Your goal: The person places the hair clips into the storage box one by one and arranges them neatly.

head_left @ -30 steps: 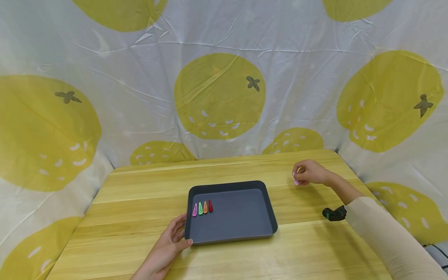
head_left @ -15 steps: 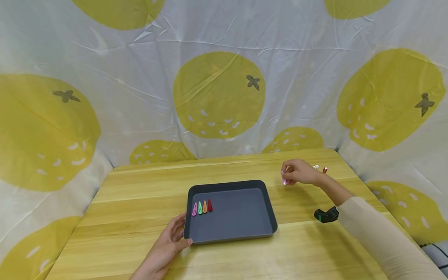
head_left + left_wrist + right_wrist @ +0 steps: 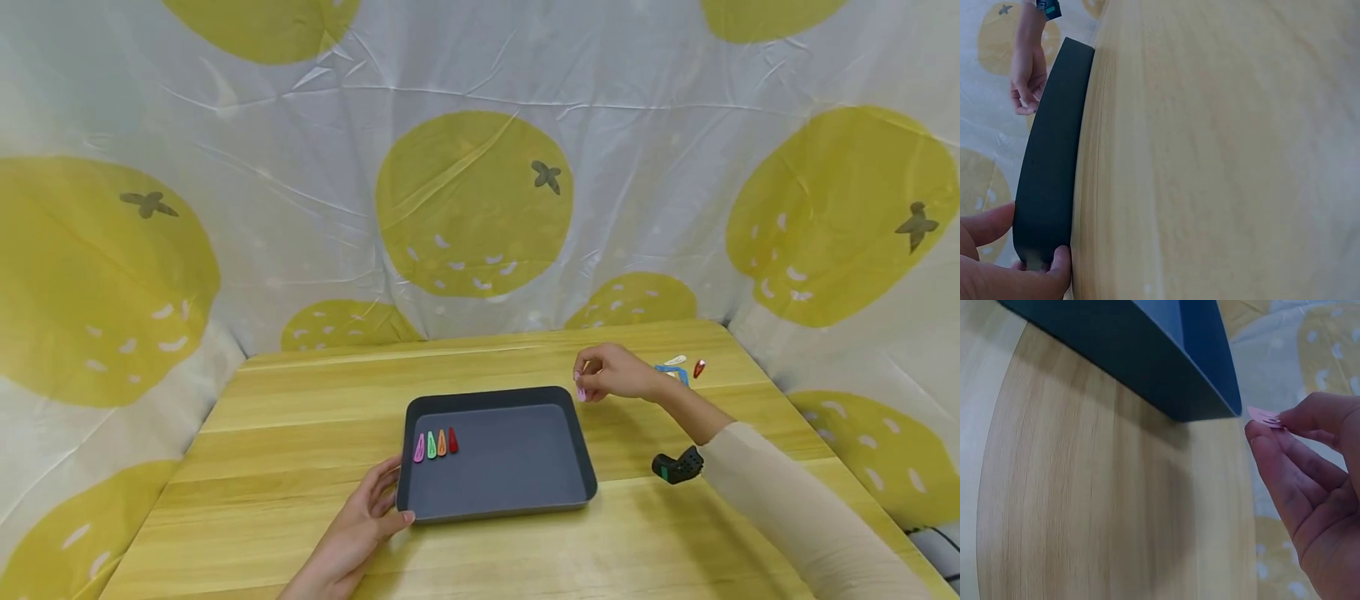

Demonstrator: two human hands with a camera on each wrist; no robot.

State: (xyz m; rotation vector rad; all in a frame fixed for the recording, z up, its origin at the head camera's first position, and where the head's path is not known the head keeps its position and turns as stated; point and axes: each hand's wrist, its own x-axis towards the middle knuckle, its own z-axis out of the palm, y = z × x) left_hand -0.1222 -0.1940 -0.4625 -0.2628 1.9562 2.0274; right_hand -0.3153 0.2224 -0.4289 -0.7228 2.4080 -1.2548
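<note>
A dark grey baking tray (image 3: 495, 458) lies on the table. My left hand (image 3: 360, 521) holds its near left corner, thumb at the rim and fingers along the side; the left wrist view shows thumb and fingers about the tray's corner (image 3: 1047, 187). Inside, at the left, a pink (image 3: 419, 448), a green (image 3: 431, 445), an orange (image 3: 442, 442) and a red snap hair clip (image 3: 453, 440) lie side by side. Beyond the tray's far right corner, my right hand (image 3: 615, 372) pinches a light pink hair clip (image 3: 1265, 417) between thumb and fingertips, above the table.
Behind my right forearm, at the table's far right, lie a white clip (image 3: 676, 360), blue clips (image 3: 681, 372) and a dark red clip (image 3: 699, 368). A black device (image 3: 677, 465) sits at my right wrist. A patterned curtain (image 3: 337, 208) hangs behind the wooden table (image 3: 315, 417).
My right hand has moved left toward the tray, carrying the light pink hair clip. The loose clips behind it have come into view. My left hand stays on the tray.
</note>
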